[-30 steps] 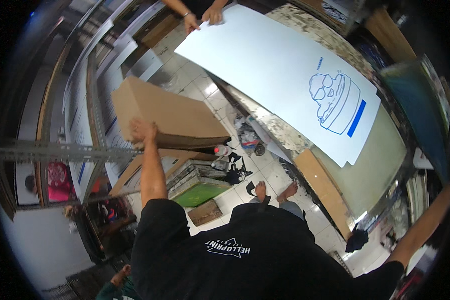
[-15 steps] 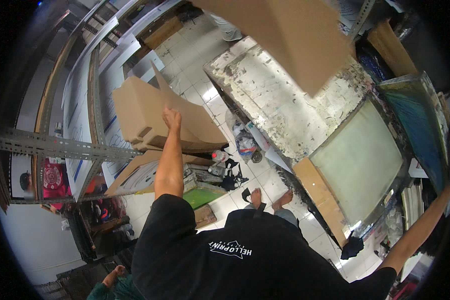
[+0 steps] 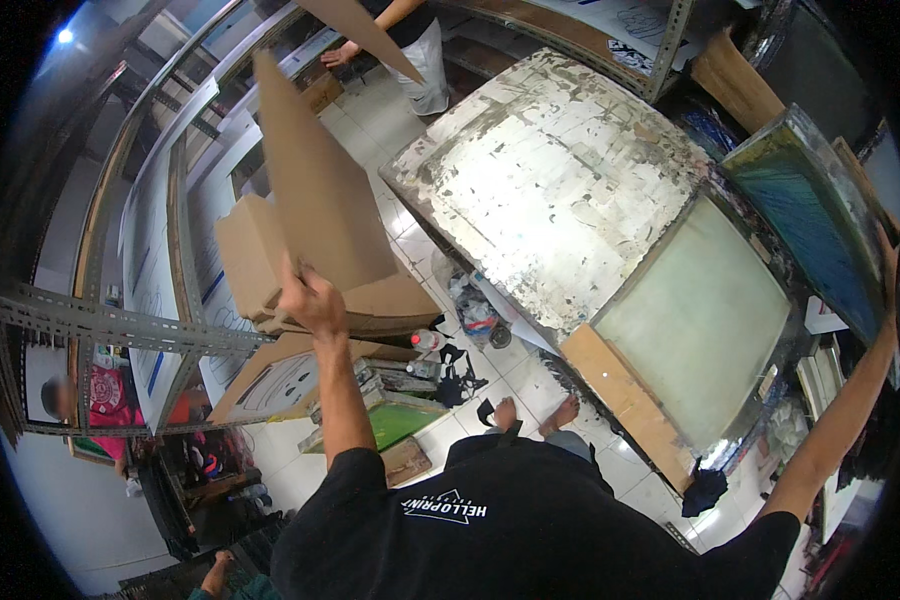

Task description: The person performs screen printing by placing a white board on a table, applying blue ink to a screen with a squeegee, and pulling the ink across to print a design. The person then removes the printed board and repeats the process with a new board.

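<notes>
My left hand (image 3: 313,303) is closed on the lower edge of a brown cardboard sheet (image 3: 315,190), which stands up tilted in front of a folded cardboard box (image 3: 245,245). At the far right, my right hand (image 3: 887,262) reaches to the edge of a framed printing screen (image 3: 810,205) with blue-green mesh. Its fingers are lost in the dark rim, so their grip is unclear. Next to that screen, a pale screen (image 3: 705,315) lies flat, with a wooden strip (image 3: 630,400) along its near left side.
A paint-crusted white table (image 3: 540,190) fills the middle. Beyond it, another person's hand (image 3: 342,54) is open near a second cardboard sheet (image 3: 375,35). Metal shelving (image 3: 130,318) runs along the left. Bottles (image 3: 427,340), black straps (image 3: 457,378) and stacked frames (image 3: 400,415) crowd the floor.
The cardboard in my left hand has swung up more upright. The large sheet over the table has moved away to the far left. My right hand has moved farther up along the screen's side.
</notes>
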The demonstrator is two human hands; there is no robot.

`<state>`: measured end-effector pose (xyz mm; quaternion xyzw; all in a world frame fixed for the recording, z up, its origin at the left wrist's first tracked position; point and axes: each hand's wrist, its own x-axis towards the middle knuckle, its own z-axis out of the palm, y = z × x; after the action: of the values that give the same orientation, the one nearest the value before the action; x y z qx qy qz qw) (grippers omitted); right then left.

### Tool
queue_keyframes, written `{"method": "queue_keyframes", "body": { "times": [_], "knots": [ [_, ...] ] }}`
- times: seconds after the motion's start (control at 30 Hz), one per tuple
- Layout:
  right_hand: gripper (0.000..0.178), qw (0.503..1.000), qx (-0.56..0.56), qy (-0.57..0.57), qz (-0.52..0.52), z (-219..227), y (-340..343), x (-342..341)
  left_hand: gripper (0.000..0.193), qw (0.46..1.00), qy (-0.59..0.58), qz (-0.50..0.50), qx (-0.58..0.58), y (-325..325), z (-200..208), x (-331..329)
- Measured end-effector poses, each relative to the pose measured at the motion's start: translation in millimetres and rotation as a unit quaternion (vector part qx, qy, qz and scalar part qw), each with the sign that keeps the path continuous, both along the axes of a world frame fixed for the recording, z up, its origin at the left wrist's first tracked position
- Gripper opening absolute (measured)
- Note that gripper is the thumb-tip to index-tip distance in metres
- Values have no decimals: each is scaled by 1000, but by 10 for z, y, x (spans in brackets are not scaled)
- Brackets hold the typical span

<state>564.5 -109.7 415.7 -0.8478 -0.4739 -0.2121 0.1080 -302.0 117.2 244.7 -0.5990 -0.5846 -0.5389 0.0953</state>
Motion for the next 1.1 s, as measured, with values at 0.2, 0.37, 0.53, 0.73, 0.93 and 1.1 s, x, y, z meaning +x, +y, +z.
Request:
{"method": "queue_keyframes", "body": {
  "times": [0.2, 0.37, 0.53, 0.73, 0.93, 1.1],
  "knots": [
    [56, 992, 67, 89, 61, -52, 92, -276, 65, 959, 180, -219, 14, -708, -504, 512],
    [58, 996, 40, 73, 41, 132, 91, -506, 53, 889, 212, -405, -46, -1103, -497, 1524],
    [63, 986, 81, 131, 58, 293, 136, -1338, 55, 764, 352, -518, -157, -1428, -474, 2796],
    [41, 969, 96, 179, 143, 195, 217, -566, 67, 576, 430, -656, -230, -2442, -397, 3942],
    [55, 987, 94, 126, 44, 473, 298, -1521, 89, 656, 143, -649, -356, -1944, -1054, 3815],
    [62, 990, 96, 93, 47, 527, 276, -1413, 123, 760, 357, -300, -453, -109, -1915, 3858]
  ]
}}
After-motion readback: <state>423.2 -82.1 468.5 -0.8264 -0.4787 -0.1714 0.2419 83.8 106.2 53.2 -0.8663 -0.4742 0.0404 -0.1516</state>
